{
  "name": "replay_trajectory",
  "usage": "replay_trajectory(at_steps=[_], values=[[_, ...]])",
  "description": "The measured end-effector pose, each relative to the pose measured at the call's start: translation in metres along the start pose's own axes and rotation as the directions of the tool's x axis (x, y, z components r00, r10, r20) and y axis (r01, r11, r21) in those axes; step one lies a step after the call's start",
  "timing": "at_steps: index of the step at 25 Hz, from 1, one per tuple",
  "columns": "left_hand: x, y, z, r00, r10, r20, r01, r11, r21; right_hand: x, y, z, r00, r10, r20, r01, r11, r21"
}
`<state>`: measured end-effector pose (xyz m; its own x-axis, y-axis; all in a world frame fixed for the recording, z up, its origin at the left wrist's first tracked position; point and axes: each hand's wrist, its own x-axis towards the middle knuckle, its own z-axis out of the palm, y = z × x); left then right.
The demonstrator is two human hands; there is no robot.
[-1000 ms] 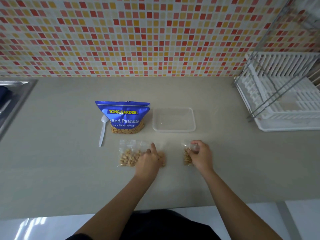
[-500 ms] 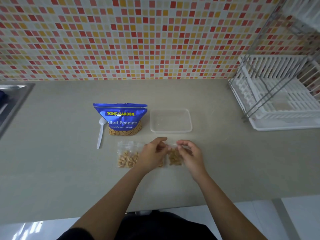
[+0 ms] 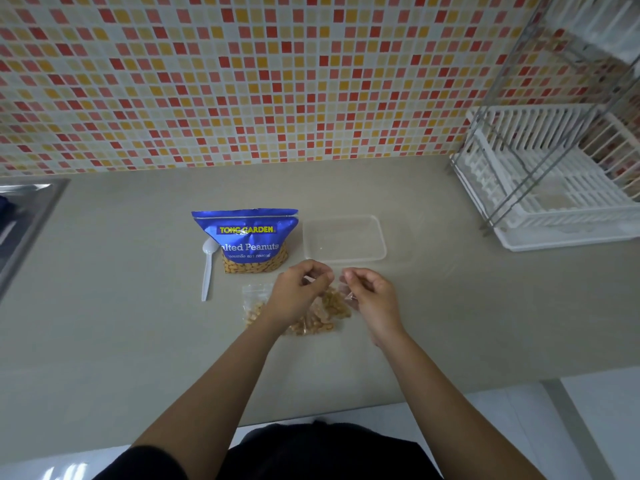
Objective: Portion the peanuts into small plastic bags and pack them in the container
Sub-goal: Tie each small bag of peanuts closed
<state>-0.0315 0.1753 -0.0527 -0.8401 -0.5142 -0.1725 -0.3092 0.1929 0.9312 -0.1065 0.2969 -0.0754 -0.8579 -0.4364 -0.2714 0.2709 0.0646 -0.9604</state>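
Observation:
A small clear bag of peanuts (image 3: 335, 303) hangs between my two hands just above the counter. My left hand (image 3: 297, 293) pinches its top left corner and my right hand (image 3: 371, 296) pinches its top right corner. Two more filled small bags lie on the counter under my left hand: one (image 3: 253, 306) to the left, another (image 3: 311, 325) partly hidden. Behind them stands the blue Salted Peanuts pouch (image 3: 247, 239). The clear rectangular container (image 3: 344, 221) sits to the pouch's right, with nothing in it.
A white plastic spoon (image 3: 207, 268) lies left of the pouch. A white dish rack (image 3: 554, 188) in a metal frame fills the right back corner. A steel sink edge (image 3: 31, 216) is at the far left. A tiled wall backs the counter.
My right hand carried the small bag from the right toward the middle. My left hand left the bags on the counter and took hold of that bag's top, which is now lifted slightly.

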Motion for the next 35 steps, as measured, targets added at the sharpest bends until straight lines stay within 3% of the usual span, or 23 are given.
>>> replay_trajectory(at_steps=[5,9,13,18,20,23,25,27,31,35], values=[[0.004,0.003,-0.018,0.993,0.112,0.046,-0.119,0.978,0.169,-0.007,-0.004,0.019,0.996,-0.067,-0.061,0.060,0.993,-0.102],[0.007,0.000,-0.024,0.985,0.158,0.069,-0.172,0.937,0.303,-0.010,-0.005,0.029,0.969,-0.210,-0.131,0.156,0.929,-0.335],[0.014,-0.002,-0.030,0.983,0.163,0.084,-0.182,0.933,0.310,-0.012,-0.012,0.025,0.924,-0.320,-0.210,0.202,0.873,-0.443],[0.017,0.001,-0.017,0.979,0.182,0.096,-0.200,0.951,0.237,-0.017,-0.014,0.008,0.903,-0.329,-0.276,0.194,0.886,-0.420],[0.013,-0.004,-0.009,0.986,0.129,0.102,-0.138,0.986,0.089,-0.019,-0.014,-0.001,0.926,-0.226,-0.302,0.130,0.943,-0.308],[0.010,-0.013,0.003,0.954,0.014,0.299,0.049,0.978,-0.201,-0.019,-0.021,-0.008,0.960,-0.076,-0.270,0.072,0.997,-0.025],[0.008,-0.018,0.013,0.915,-0.010,0.402,0.119,0.962,-0.246,-0.010,-0.021,-0.013,0.966,-0.054,-0.254,0.057,0.998,0.007],[0.008,-0.019,0.023,0.929,-0.041,0.367,0.139,0.960,-0.243,0.004,-0.014,-0.019,0.964,-0.041,-0.261,0.025,0.998,-0.064],[0.009,-0.027,0.036,0.972,-0.195,0.130,0.205,0.977,-0.065,0.028,0.016,-0.033,0.964,-0.027,-0.266,-0.084,0.914,-0.397],[0.005,-0.041,0.055,0.992,-0.127,-0.002,0.119,0.931,0.346,0.040,0.037,-0.034,0.987,-0.026,-0.161,-0.078,0.793,-0.604]])
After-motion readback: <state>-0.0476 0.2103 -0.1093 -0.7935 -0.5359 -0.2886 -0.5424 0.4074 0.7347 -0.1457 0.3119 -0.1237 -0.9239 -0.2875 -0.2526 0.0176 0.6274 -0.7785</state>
